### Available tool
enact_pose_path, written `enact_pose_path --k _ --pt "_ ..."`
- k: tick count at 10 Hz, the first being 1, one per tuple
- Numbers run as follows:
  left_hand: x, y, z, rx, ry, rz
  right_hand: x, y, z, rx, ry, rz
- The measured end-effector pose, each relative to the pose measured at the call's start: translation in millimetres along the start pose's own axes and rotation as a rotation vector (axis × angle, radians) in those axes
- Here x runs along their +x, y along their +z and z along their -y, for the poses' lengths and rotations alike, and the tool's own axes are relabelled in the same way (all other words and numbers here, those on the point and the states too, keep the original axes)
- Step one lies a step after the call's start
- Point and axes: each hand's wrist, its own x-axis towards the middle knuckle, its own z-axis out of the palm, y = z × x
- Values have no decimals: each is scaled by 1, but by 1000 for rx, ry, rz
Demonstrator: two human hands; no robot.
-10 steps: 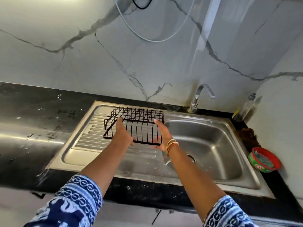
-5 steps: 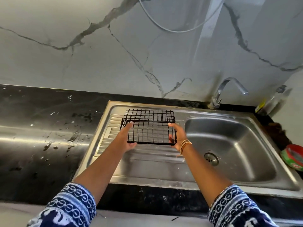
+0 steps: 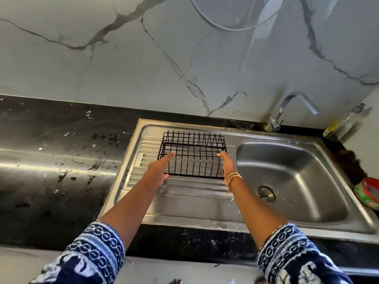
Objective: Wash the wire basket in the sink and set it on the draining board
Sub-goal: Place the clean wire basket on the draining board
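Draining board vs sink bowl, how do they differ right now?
The draining board is shallow and ribbed; the sink bowl is deep and smooth. The board carries the black wire basket, flanked by the left hand and right hand; the bowl shows only its drain. Both are one steel unit.

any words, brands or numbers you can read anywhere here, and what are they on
None can be read.
Red and green tub at the right edge: has printing on its side, too blurred and cut off to read.
Bottle by the tap: has a yellow label, too small and blurred to read.
Basket, sink and draining board: no text visible.
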Motion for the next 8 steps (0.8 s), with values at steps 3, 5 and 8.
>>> enact_pose_path --k 3,5,8 --pt "23 -4 15 150 6 -33 21 -9 -14 -87 69 -6" --pt "9 0 11 245 -16 -68 18 -9 -10 -107 64 9" --pt "-11 13 20 401 29 -213 -12 -11 -23 -243 -67 -84"
